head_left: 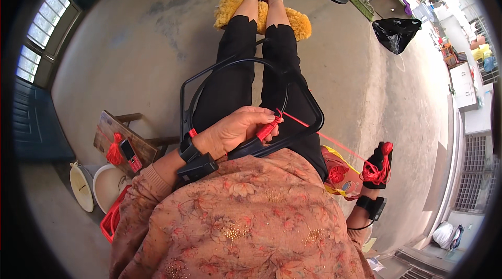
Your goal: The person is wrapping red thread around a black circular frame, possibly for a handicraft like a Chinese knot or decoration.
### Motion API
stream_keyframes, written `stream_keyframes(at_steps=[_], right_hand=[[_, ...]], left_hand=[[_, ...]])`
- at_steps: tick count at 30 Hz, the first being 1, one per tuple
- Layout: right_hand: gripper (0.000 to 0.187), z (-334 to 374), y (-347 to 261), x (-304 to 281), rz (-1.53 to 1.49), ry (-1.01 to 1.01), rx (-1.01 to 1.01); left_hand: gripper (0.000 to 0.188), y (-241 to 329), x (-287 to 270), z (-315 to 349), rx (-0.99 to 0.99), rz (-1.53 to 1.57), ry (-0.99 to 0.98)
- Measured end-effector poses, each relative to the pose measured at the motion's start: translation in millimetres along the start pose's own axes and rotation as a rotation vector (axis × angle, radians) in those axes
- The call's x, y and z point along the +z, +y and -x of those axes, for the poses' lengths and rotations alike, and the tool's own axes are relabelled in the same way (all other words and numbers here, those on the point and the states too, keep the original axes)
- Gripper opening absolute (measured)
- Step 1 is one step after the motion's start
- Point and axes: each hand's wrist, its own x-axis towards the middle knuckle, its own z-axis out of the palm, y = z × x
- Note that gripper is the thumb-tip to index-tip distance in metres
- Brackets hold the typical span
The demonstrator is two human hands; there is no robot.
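A black frame (318,109) of bent tubing lies across my lap. My left hand (238,131) is closed at its near side, thumb and fingers pinching a short section wrapped in red cord (268,128). From there a taut red strand (329,138) runs right to my right hand (372,168), which is held out to the side in a black glove. That hand is closed around a bundle of red cord (386,166), with loops hanging over the fingers. The frame's near part is partly hidden by my left hand and wrist.
At left stands a small wooden stool (112,127) with a red cord bundle (115,149) and a phone (130,154). Beside it are a white bucket (107,187) and a red basket (111,216). A bag (342,172) with red cord sits at right; a black plastic bag (397,34) lies farther off.
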Motion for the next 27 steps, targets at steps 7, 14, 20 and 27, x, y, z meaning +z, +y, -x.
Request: stream_keyframes(at_steps=[7,14,20,27], right_hand=[[0.043,-30.7,42.2,-58.7,-0.198,-0.042,0.221],[0.040,-61.9,71.7,-74.0,-0.388,-0.121,0.488],[0.031,-21.3,26.2,2.0,-0.488,-0.023,0.337],[0.022,2.6,-18.9,137.7,-0.187,-1.092,-0.347]], left_hand=[[0.020,-1.8,7.6,-6.1,0.050,-0.074,0.083],[0.018,0.4,9.7,-8.0,0.057,-0.096,0.148],[0.018,-0.8,7.9,-9.6,0.054,-0.090,0.093],[0.017,0.3,14.3,-2.7,0.033,-0.108,0.093]])
